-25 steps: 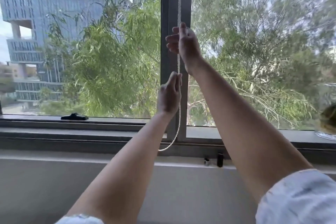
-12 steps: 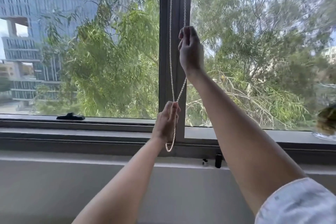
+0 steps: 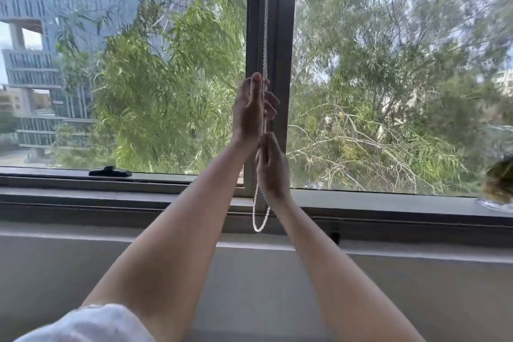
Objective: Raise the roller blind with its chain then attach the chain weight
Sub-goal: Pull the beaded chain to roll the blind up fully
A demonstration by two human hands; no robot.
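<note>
Head view. Two bare hands are counted, both raised at the centre of the frame against the dark upright window post [image 3: 279,36]. One white bead chain [image 3: 265,22] hangs down the post from the top edge and ends in a loop [image 3: 260,223] below the hands, in front of the sill [image 3: 388,203]. The left hand [image 3: 249,108] is the upper one, fingers long and nearly straight beside the chain, with further fingertips curled behind it; whether it clamps the chain cannot be told. The right hand [image 3: 272,166] sits just below, fingers pressed together around the chain. Two glass panes flank the post. One black latch [image 3: 110,171] lies at lower left on the frame rail. Beneath the sill runs a plain grey wall [image 3: 83,272]. Outside: trees and one grey building [image 3: 55,8] at upper left. A white sleeve [image 3: 91,325] is cut off at the bottom edge. An object at the right edge is cropped and unidentifiable. Motion blur softens the foliage. The blind itself is not discernible.
</note>
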